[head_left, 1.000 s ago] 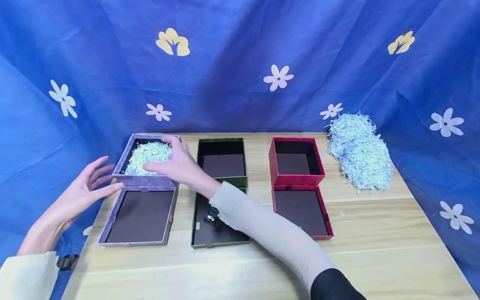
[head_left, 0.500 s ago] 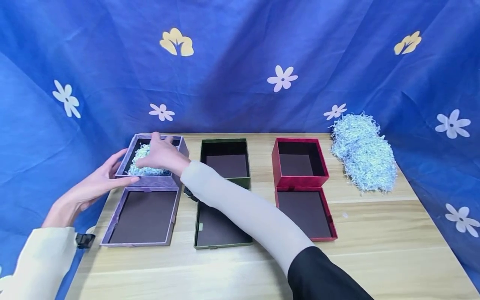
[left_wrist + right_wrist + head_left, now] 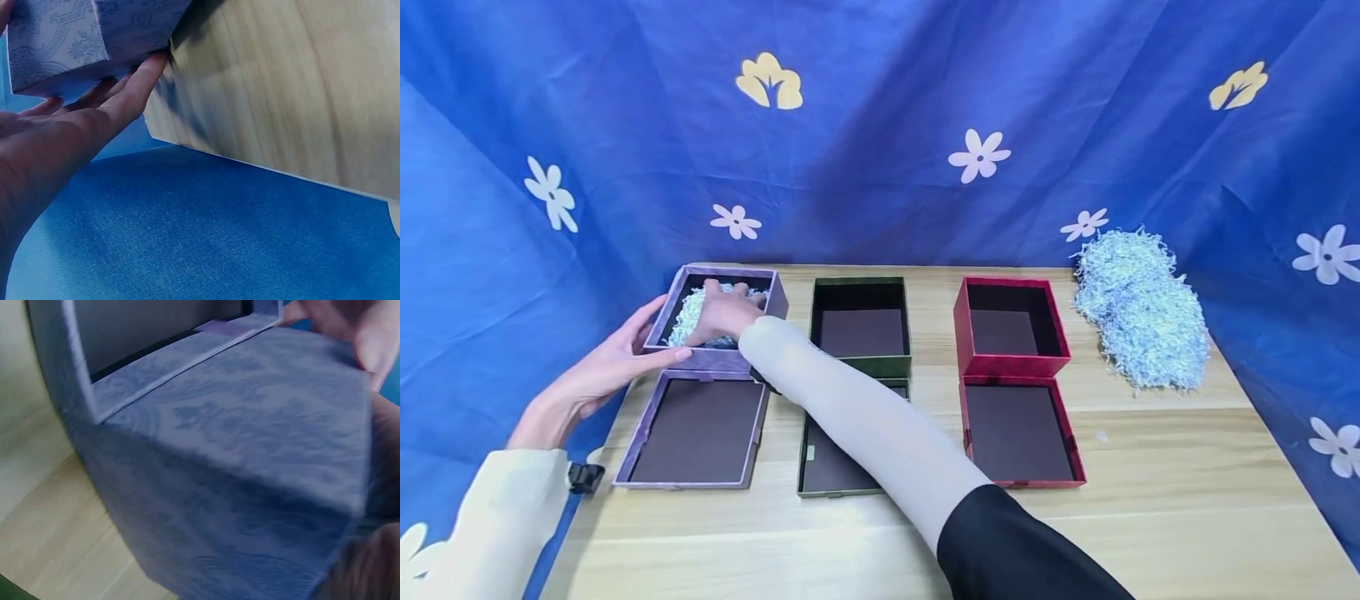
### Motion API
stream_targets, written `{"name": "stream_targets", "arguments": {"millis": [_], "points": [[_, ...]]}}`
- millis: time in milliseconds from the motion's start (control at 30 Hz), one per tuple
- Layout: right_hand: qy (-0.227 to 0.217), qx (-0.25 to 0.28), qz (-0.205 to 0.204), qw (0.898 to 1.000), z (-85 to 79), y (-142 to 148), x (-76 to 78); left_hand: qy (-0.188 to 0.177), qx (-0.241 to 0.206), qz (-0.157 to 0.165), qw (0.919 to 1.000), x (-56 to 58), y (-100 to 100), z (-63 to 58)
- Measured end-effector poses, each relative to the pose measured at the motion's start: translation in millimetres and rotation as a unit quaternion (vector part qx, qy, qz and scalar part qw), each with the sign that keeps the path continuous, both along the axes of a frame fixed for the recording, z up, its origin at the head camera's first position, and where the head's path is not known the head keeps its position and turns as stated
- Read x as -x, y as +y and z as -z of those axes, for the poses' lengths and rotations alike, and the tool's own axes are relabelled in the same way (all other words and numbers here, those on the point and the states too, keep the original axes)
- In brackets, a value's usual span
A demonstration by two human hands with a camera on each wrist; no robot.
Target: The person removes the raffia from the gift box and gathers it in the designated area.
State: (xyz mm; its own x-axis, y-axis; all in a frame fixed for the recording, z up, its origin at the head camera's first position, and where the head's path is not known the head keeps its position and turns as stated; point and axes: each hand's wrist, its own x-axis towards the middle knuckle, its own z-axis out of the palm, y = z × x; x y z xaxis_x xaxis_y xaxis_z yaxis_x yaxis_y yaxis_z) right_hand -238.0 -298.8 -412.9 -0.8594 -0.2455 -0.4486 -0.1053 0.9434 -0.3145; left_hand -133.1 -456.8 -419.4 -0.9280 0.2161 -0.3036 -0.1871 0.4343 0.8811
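Note:
A purple patterned box (image 3: 715,359) stands at the back left of the table, with its open lid (image 3: 696,433) lying flat in front. Inside it is pale blue shredded paper (image 3: 683,323). My right hand (image 3: 724,317) reaches into the box and presses on the paper with spread fingers, its fingertips partly sunk from sight. At the box's front left corner, my left hand (image 3: 606,365) holds on, thumb along the front wall and fingers against the left side. The left wrist view shows those fingers (image 3: 134,90) along the box's lower edge.
A green box (image 3: 865,365) with its lid (image 3: 842,467) stands in the middle, partly behind my right sleeve. Right of it is a red box (image 3: 1015,365) with its lid (image 3: 1022,433). Two clumps of shredded paper (image 3: 1153,329) lie at the back right. A blue curtain (image 3: 880,100) hangs behind.
My left hand has moved right and up from beside the purple box to grip its corner. My right hand has gone from the paper's right side to pressing down on its top.

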Motion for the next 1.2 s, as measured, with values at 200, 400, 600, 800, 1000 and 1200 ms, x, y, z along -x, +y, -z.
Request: {"name": "stream_targets", "arguments": {"millis": [200,400,600,800,1000,1200], "points": [[0.004,-0.030,-0.029,0.999,-1.0,1.9,-3.2,0.034,-0.009,-0.001,0.9994,-0.8,1.8,-0.1],[0.052,0.022,-0.039,0.998,4.5,10.5,-2.8,0.036,-0.008,-0.011,0.9992,3.8,4.9,1.3],[0.070,0.055,-0.058,0.994,28.6,-1.4,20.1,-0.018,0.021,-0.013,0.9995,8.5,3.5,-1.2],[0.083,0.077,-0.087,0.990,16.6,6.3,14.7,-0.052,0.025,0.006,0.9983,10.2,-0.1,-4.1],[0.105,0.128,-0.094,0.982,-22.2,29.2,-3.5,-0.067,0.037,0.011,0.9970,8.8,-2.1,-7.3],[0.077,0.218,-0.059,0.971,-34.5,44.7,1.0,-0.078,0.016,-0.003,0.9968,2.7,-1.6,-9.8]]}}
